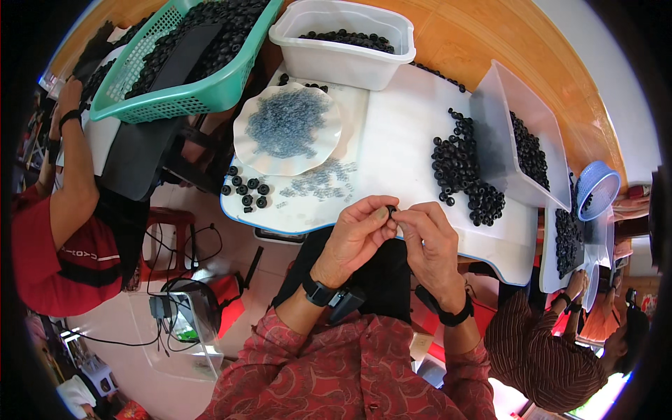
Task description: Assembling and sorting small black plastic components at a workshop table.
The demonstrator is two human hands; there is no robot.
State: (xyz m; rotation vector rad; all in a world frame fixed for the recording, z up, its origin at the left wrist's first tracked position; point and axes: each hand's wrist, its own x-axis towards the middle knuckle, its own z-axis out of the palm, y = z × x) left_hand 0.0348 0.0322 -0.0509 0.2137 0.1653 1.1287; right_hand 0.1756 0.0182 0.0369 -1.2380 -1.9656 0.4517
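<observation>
Between the fingertips of both hands, over the table's near edge, is a small black round part [391, 209]. My left hand [360, 234] pinches it from the left, thumb and forefinger closed. My right hand [432, 241] meets it from the right with its fingers drawn together; whether it also holds a small clear piece cannot be made out. Beyond my left hand, many small clear pieces [318, 180] lie on the table beside a white wavy-edged plate [245, 143] heaped with more of them. A small group of black round parts [253, 185] sits left of those pieces.
A loose pile of black parts [456, 164] lies right, beside a clear bin [500, 150]. At the back stand a white tub [336, 66] and a green basket [178, 105], both holding black parts. Co-workers sit left [77, 245] and right [546, 353]. Cables [168, 315] hang at lower left.
</observation>
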